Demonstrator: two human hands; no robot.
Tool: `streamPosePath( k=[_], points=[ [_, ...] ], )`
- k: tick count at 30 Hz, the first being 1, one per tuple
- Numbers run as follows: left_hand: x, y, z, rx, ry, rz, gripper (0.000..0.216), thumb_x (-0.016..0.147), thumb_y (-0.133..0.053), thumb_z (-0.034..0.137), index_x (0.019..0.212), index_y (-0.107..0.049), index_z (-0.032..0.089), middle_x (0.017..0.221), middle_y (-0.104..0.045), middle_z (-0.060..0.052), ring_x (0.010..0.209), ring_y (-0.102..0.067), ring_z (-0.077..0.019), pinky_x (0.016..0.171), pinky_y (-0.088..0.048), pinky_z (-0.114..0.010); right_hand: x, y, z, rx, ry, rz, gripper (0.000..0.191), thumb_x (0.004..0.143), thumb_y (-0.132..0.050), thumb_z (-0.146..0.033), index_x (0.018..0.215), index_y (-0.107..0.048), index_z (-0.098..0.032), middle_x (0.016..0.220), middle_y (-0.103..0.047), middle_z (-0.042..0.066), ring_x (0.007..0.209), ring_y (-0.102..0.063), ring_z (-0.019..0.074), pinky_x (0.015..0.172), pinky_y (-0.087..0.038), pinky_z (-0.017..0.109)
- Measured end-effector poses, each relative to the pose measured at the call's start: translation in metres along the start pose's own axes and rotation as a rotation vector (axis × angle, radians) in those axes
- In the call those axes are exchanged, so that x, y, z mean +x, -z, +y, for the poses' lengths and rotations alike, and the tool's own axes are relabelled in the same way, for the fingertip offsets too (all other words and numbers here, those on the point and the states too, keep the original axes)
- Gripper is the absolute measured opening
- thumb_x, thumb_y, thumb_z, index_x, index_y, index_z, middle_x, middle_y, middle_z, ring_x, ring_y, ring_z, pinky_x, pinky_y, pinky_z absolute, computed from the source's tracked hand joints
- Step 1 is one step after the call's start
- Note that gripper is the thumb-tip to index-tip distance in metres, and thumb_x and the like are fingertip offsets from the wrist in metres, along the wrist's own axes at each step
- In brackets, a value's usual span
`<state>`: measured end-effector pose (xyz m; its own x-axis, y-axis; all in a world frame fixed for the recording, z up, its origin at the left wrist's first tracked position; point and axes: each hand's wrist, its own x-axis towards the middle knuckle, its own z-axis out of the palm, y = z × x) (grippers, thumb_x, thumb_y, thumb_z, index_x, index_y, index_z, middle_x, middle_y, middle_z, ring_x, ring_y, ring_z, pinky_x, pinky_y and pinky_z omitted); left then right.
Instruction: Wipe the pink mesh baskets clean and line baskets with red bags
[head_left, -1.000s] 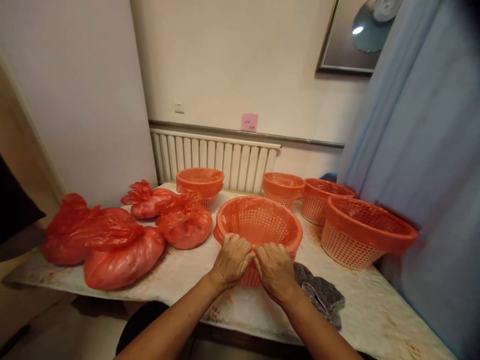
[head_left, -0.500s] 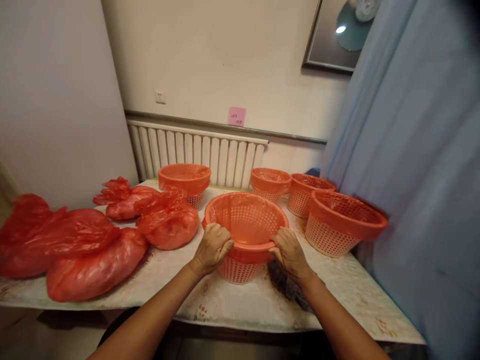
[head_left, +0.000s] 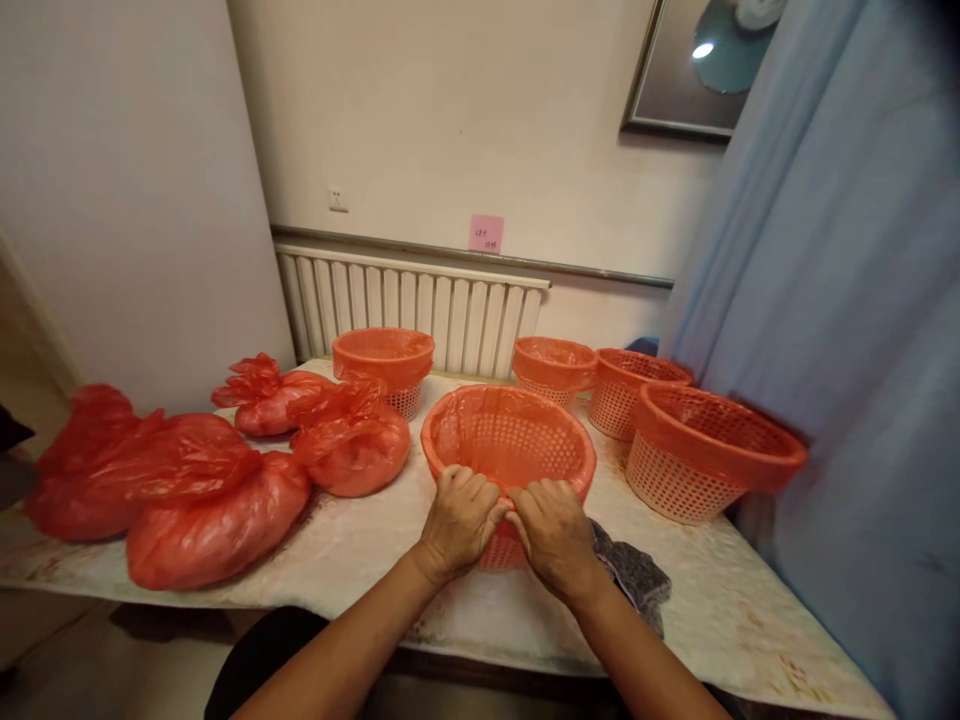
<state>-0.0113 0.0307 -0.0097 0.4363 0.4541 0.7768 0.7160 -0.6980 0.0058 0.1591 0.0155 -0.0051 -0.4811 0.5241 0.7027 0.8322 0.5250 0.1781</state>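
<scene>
A round mesh basket (head_left: 501, 556) stands in front of me, lined with a red plastic bag (head_left: 517, 410) folded over its rim. At the near side of the rim, my left hand (head_left: 463, 515) is closed on the bag's folded edge. My right hand (head_left: 551, 530) grips the same edge just beside it, the thumbs almost touching. Both hands hide the front of the rim. A dark grey cloth (head_left: 637, 575) lies on the table, partly behind my right wrist.
Several filled red bags (head_left: 217, 520) lie at the left. Other bag-lined baskets stand around: one at back left (head_left: 382, 360), one at back centre (head_left: 553, 365), and two at right (head_left: 682, 480). A blue curtain (head_left: 847, 350) hangs along the right edge of the table (head_left: 720, 610).
My hands have come together along the near rim, from apart at its two sides to side by side at the front. The view has shifted slightly left.
</scene>
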Motion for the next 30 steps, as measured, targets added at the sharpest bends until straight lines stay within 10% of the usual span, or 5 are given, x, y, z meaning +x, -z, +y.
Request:
streamPosePath(
  k=[8, 22, 30],
  points=[
    [0.006, 0.001, -0.029, -0.050, -0.024, -0.023, 0.039, 0.096, -0.028, 0.032, 0.071, -0.054, 0.019, 0.067, -0.053, -0.003, 0.070, -0.041, -0.0191, 0.077, -0.036, -0.039, -0.028, -0.008, 0.079, 0.213, 0.025, 0.066, 0.040, 0.096, -0.027, -0.046, 0.097, -0.055, -0.017, 0.085, -0.054, 0.008, 0.084, -0.046, 0.0223, 0.082, -0.037, 0.040],
    [-0.002, 0.000, 0.008, -0.042, 0.001, 0.005, 0.028, 0.094, -0.034, 0.025, 0.088, -0.059, 0.017, 0.075, -0.057, -0.005, 0.075, -0.044, -0.0207, 0.082, -0.036, -0.042, 0.002, -0.003, -0.021, -0.022, -0.151, 0.057, 0.021, 0.092, -0.044, -0.026, 0.073, -0.053, -0.020, 0.072, -0.050, 0.004, 0.071, -0.040, 0.0204, 0.068, -0.027, 0.036],
    [0.004, -0.007, -0.012, -0.015, -0.005, 0.043, 0.038, 0.096, -0.028, 0.031, 0.071, -0.053, 0.018, 0.068, -0.052, -0.004, 0.071, -0.039, -0.0197, 0.078, -0.035, -0.041, -0.016, -0.005, 0.041, 0.071, -0.015, 0.013, 0.028, 0.096, -0.036, -0.036, 0.092, -0.057, -0.019, 0.078, -0.052, 0.004, 0.075, -0.043, 0.0211, 0.072, -0.034, 0.036]
  ],
)
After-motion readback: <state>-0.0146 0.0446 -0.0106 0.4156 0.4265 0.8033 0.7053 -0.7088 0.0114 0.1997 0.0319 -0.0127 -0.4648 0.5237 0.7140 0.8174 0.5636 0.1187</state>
